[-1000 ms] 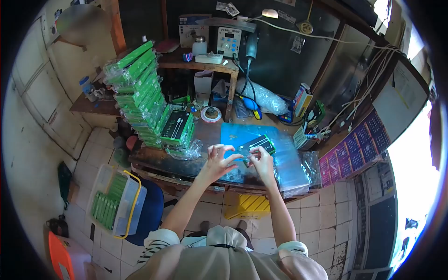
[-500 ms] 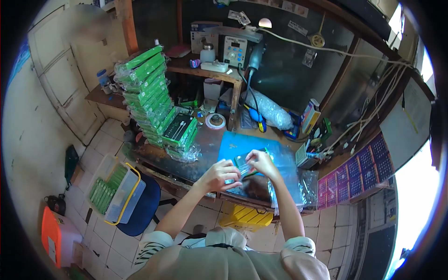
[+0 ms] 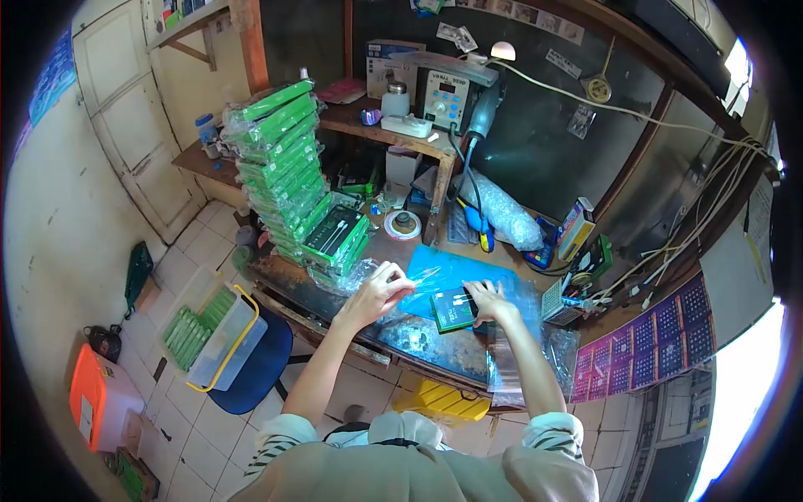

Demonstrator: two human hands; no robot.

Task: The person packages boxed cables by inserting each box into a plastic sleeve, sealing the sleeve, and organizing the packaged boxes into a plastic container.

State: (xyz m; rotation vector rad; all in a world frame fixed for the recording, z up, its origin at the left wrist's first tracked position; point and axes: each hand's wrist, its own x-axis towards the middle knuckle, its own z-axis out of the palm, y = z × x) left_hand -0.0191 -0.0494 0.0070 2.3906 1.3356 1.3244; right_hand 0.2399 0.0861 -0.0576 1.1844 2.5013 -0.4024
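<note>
My left hand (image 3: 378, 294) is closed in a pinch over the left part of the blue mat (image 3: 428, 261). From its fingertips a thin piece of clear plastic film (image 3: 428, 277) seems to stick out, shiny and hard to make out. My right hand (image 3: 493, 304) grips the right end of a flat black-and-green box (image 3: 452, 310) with white print, which lies face up at the mat's front edge. A tall stack of similar green boxes (image 3: 280, 159), wrapped in clear plastic, rises to the left, with a shorter pile (image 3: 336, 231) against it.
Clear plastic bags (image 3: 556, 356) hang at the bench's right front edge. Behind the mat lie a bubble-wrapped bundle (image 3: 506, 216) and a soldering station (image 3: 446, 99) on a shelf. A clear bin (image 3: 237, 341) of green boxes sits on a blue chair (image 3: 266, 372).
Both hands have moved apart. The box now lies on the bench under my right hand, while my left hand has drawn left with the film. The camera view has shifted slightly.
</note>
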